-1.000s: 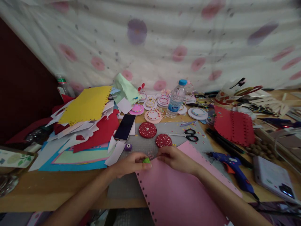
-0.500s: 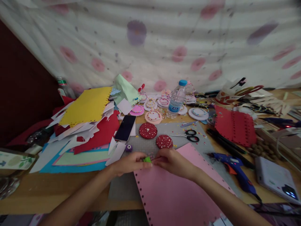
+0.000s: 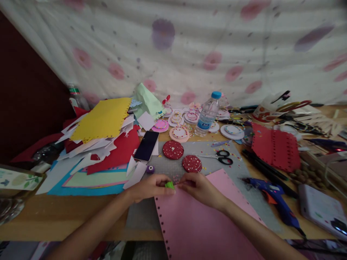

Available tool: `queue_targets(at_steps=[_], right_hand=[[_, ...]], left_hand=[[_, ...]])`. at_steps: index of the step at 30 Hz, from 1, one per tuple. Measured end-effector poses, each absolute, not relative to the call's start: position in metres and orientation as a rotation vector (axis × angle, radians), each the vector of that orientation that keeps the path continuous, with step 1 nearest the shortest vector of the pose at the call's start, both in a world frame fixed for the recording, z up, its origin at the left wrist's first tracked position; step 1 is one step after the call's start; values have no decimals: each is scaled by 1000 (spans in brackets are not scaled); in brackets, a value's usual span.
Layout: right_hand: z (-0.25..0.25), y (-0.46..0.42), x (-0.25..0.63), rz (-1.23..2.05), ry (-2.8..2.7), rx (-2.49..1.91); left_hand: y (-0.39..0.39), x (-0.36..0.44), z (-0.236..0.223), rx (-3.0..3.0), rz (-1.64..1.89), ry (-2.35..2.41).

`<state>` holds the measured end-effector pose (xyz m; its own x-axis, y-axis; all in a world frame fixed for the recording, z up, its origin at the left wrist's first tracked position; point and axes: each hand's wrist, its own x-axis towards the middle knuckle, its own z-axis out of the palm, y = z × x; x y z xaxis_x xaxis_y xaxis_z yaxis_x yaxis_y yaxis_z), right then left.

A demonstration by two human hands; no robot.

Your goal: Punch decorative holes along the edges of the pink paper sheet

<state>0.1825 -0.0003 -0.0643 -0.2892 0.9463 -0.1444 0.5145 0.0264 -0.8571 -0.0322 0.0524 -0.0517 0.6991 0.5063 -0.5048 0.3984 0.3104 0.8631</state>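
Observation:
A large pink paper sheet (image 3: 200,224) with a row of punched holes along its left edge lies on the grey mat (image 3: 173,166) in front of me. My left hand (image 3: 150,187) is closed on a small green punch (image 3: 169,185) set at the sheet's top corner. My right hand (image 3: 199,186) is closed in a pinch on the sheet's top edge, right beside the punch. Two red dotted paper discs (image 3: 191,163) lie just beyond my hands.
A pile of yellow, red, white and blue paper (image 3: 100,144) fills the left. A phone (image 3: 146,145), scissors (image 3: 221,157), a water bottle (image 3: 207,113), decorated paper rounds (image 3: 179,133), a red punched sheet (image 3: 275,150) and a blue glue gun (image 3: 273,198) surround the mat.
The pink sheet has slid a little to the left under the punch. My right hand has moved closer to my left hand. The view has shifted slightly.

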Motion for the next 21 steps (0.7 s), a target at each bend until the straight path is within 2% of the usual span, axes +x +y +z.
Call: queue_targets(at_steps=[13, 21], right_hand=[[-71, 0, 179, 1260, -1797, -1504], [-41, 2, 176, 1093, -2024, -1285]], left_hand=[[53, -31, -49, 1277, 83, 891], [40, -26, -47, 1492, 156, 887]])
